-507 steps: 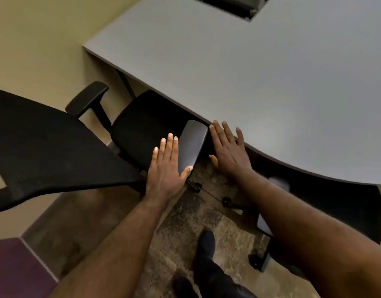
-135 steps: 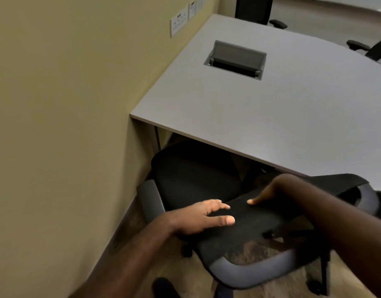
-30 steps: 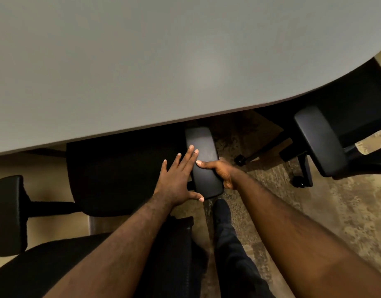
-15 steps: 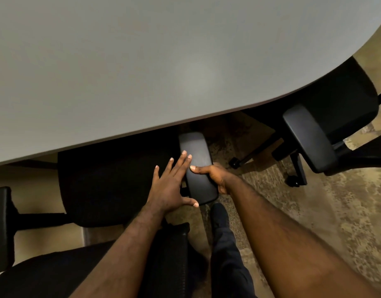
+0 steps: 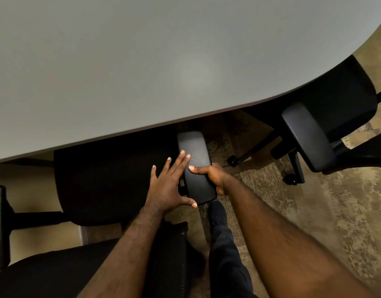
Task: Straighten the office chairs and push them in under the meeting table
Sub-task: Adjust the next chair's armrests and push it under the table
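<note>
Mottled brown carpet (image 5: 314, 211) (worn-looking) meets a beige wall (image 5: 24, 179).

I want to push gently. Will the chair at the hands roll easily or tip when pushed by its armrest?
It will probably roll: the neighbouring chair shows a caster, so this chair likely has them too. Patterned floor looks like carpet, so perhaps some drag. The right hand grips one armrest, so the chair may swivel rather than tip.

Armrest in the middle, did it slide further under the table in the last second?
No. The armrest tip sits just short of the table edge, as before, the right hand gripping it.
</note>
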Action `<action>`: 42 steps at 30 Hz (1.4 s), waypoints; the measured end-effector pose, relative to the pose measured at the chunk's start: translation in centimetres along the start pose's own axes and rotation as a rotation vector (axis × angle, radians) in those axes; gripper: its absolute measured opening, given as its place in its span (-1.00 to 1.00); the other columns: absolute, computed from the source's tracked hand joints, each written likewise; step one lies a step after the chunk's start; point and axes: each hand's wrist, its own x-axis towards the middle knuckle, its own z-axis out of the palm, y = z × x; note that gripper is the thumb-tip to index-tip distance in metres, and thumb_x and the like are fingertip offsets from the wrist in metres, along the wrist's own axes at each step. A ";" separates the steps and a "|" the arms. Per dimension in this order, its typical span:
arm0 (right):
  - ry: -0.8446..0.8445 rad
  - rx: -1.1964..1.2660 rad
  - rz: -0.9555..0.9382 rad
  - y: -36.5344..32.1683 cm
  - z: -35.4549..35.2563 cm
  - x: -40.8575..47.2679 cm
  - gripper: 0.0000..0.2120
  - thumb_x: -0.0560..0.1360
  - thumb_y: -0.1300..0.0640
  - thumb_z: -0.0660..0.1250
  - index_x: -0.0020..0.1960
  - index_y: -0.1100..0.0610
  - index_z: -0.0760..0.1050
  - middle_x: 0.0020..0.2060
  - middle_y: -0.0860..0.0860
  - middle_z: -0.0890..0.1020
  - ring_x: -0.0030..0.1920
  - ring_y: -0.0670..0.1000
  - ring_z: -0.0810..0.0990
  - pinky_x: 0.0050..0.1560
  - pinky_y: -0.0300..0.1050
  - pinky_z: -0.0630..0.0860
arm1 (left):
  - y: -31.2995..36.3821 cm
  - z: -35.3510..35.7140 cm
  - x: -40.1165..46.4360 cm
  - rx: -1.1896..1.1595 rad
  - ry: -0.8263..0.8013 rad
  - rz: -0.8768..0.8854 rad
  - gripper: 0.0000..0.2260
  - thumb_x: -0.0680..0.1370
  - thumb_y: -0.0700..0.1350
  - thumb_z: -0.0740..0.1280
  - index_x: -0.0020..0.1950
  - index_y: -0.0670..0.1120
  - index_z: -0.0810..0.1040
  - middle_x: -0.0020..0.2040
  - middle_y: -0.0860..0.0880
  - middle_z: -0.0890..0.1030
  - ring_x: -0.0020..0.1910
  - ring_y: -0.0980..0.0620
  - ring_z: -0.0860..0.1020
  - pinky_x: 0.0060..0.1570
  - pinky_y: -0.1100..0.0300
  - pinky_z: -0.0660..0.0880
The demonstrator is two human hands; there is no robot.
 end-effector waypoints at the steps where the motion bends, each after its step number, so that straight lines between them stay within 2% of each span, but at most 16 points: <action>1: 0.000 0.004 -0.001 0.1 0.0 0.0 -0.62 0.33 0.02 0.59 0.04 0.17 0.60 -0.20 0.08 0.74 -0.19 0.08 0.73 -0.30 -0.08 0.61 | 0.0 0.0 0.0 0.001 -0.002 -0.002 0.27 0.11 0.37 0.54 0.51 0.32 -0.33 0.49 0.36 -0.36 0.55 0.02 -0.21 0.41 -0.27 -0.26; 4: 0.004 0.010 -0.006 0.3 0.2 -0.1 -0.63 0.32 0.01 0.60 0.02 0.14 0.60 -0.20 0.06 0.74 -0.20 0.07 0.73 -0.30 -0.08 0.61 | -0.1 0.0 0.0 -0.004 -0.006 0.006 0.27 0.11 0.36 0.55 0.51 0.32 -0.32 0.49 0.37 -0.36 0.55 0.02 -0.22 0.41 -0.28 -0.26; 8: 0.002 -0.005 0.003 0.2 0.2 -0.1 -0.57 0.32 0.00 0.59 0.10 0.17 0.61 -0.09 0.12 0.73 -0.06 0.16 0.71 -0.04 0.11 0.65 | -0.3 0.0 0.2 -0.028 -0.003 0.009 0.27 0.10 0.35 0.56 0.50 0.33 -0.32 0.48 0.39 -0.37 0.54 0.05 -0.24 0.42 -0.28 -0.28; 11: 0.005 -0.021 0.001 -0.1 0.2 -0.1 -0.54 0.31 -0.02 0.60 0.11 0.17 0.61 -0.09 0.12 0.73 -0.06 0.15 0.71 -0.11 0.05 0.64 | -0.4 0.1 0.3 -0.040 0.011 0.017 0.28 0.10 0.35 0.55 0.50 0.33 -0.33 0.48 0.38 -0.38 0.54 0.05 -0.24 0.41 -0.28 -0.29; 14: 0.019 -0.038 -0.017 -0.1 0.2 0.0 -0.51 0.29 -0.06 0.60 0.11 0.16 0.60 -0.08 0.11 0.73 -0.05 0.14 0.71 -0.06 0.08 0.66 | -0.6 0.2 0.6 -0.053 0.011 0.025 0.27 0.11 0.33 0.56 0.49 0.33 -0.34 0.48 0.37 -0.38 0.54 0.06 -0.26 0.41 -0.28 -0.30; 17: 0.030 -0.026 -0.022 0.5 0.4 -0.5 -0.56 0.32 -0.11 0.58 0.06 0.10 0.59 -0.11 0.06 0.74 -0.07 0.08 0.72 -0.03 0.06 0.66 | -0.8 0.2 0.8 -0.044 0.001 0.036 0.27 0.13 0.32 0.56 0.49 0.33 -0.36 0.47 0.37 -0.41 0.53 0.07 -0.30 0.40 -0.26 -0.32; 21: 0.052 -0.017 -0.054 1.3 0.6 -1.5 -0.56 0.38 -0.14 0.52 0.13 0.07 0.55 0.01 0.07 0.70 -0.01 0.05 0.70 0.03 0.04 0.65 | -0.5 -0.1 0.9 -0.010 -0.017 0.043 0.27 0.16 0.30 0.57 0.48 0.31 -0.39 0.47 0.34 -0.42 0.52 0.08 -0.34 0.41 -0.24 -0.35; 23: 0.084 -0.043 -0.100 1.2 0.8 -1.9 -0.50 0.40 -0.13 0.50 0.22 0.10 0.51 0.07 0.07 0.67 0.00 0.03 0.68 -0.01 -0.04 0.64 | -0.5 -0.6 0.8 0.025 -0.023 0.042 0.27 0.18 0.30 0.56 0.48 0.28 -0.41 0.49 0.31 -0.41 0.52 0.09 -0.35 0.42 -0.24 -0.35; 25: 0.143 -0.087 -0.162 0.7 1.1 -2.4 -0.40 0.42 -0.12 0.50 0.33 0.09 0.40 0.23 0.09 0.59 0.10 0.01 0.62 0.03 -0.07 0.61 | -0.7 -1.3 0.6 0.046 -0.024 0.042 0.27 0.18 0.32 0.54 0.48 0.26 -0.42 0.50 0.28 -0.39 0.51 0.10 -0.37 0.43 -0.21 -0.35; 26: 0.185 -0.143 -0.193 0.4 1.1 -2.6 -0.29 0.42 -0.14 0.49 0.43 0.09 0.30 0.36 0.11 0.48 0.22 0.05 0.56 0.15 0.00 0.57 | -0.9 -1.8 0.4 0.051 -0.024 0.041 0.26 0.19 0.34 0.53 0.47 0.26 -0.43 0.51 0.28 -0.38 0.51 0.11 -0.37 0.43 -0.20 -0.35; 28: 0.287 -0.390 -0.251 -0.3 1.2 -3.2 -0.02 0.41 -0.24 0.45 0.58 0.14 0.03 0.55 0.10 0.20 0.49 0.12 0.26 0.45 0.13 0.30 | -1.1 -2.8 -0.1 0.063 -0.018 0.042 0.23 0.21 0.39 0.49 0.46 0.25 -0.44 0.52 0.26 -0.37 0.51 0.11 -0.36 0.43 -0.19 -0.35; 29: 0.325 -0.534 -0.299 -0.6 1.3 -3.6 0.04 0.40 -0.31 0.41 0.60 0.14 -0.05 0.58 0.08 0.08 0.56 0.12 0.10 0.51 0.15 0.17 | -1.1 -3.3 -0.5 0.069 -0.012 0.041 0.21 0.22 0.41 0.46 0.47 0.24 -0.44 0.52 0.24 -0.36 0.51 0.11 -0.36 0.43 -0.21 -0.34; 31: 0.356 -0.752 -0.402 -1.5 1.7 -4.8 0.09 0.37 -0.43 0.32 0.61 0.10 -0.11 0.60 0.03 -0.01 0.58 0.10 -0.06 0.55 0.18 0.02 | -1.0 -4.7 -1.3 0.084 0.000 0.046 0.16 0.26 0.44 0.40 0.49 0.21 -0.41 0.53 0.22 -0.35 0.52 0.09 -0.34 0.45 -0.23 -0.31; 37: 0.372 -1.107 -0.613 -5.6 3.3 -9.7 0.16 0.24 -0.63 -0.04 0.60 0.05 -0.19 0.60 -0.04 -0.15 0.57 0.05 -0.22 0.53 0.16 -0.17 | -0.1 -10.0 -4.9 0.152 0.030 0.139 0.07 0.33 0.47 0.32 0.56 0.15 -0.30 0.54 0.21 -0.33 0.54 0.08 -0.29 0.47 -0.18 -0.27; 42: 0.453 -1.278 -0.781 -8.0 5.0 -15.7 0.05 0.34 -0.59 -0.11 0.60 0.04 -0.22 0.60 -0.01 -0.16 0.57 0.06 -0.23 0.54 0.21 -0.14 | 0.9 -14.4 -9.6 0.174 0.011 0.178 0.05 0.36 0.46 0.31 0.54 0.16 -0.33 0.55 0.19 -0.32 0.55 0.06 -0.24 0.50 -0.17 -0.22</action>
